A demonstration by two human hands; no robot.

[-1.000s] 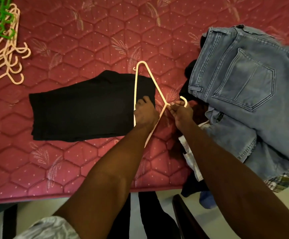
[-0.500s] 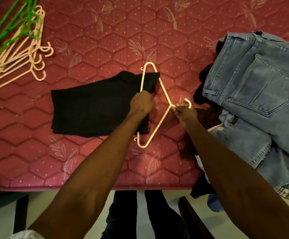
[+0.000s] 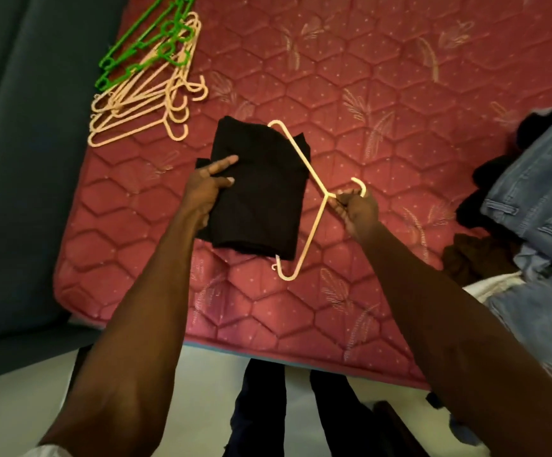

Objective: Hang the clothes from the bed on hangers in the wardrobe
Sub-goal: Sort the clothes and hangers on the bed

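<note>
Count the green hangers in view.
2 visible: one green hanger lies on top of the cream hanger pile at the mattress's far-left corner, and the second lies just nearer. More may be hidden in the stack.

Person, seen from above. Both forearms are bare to the left hand (image 3: 207, 189) and right hand (image 3: 358, 209). A pale, lightly patterned sleeve (image 3: 42, 451) edge shows at the left upper arm. Dark trousers (image 3: 261, 407) cover both legs.
</note>
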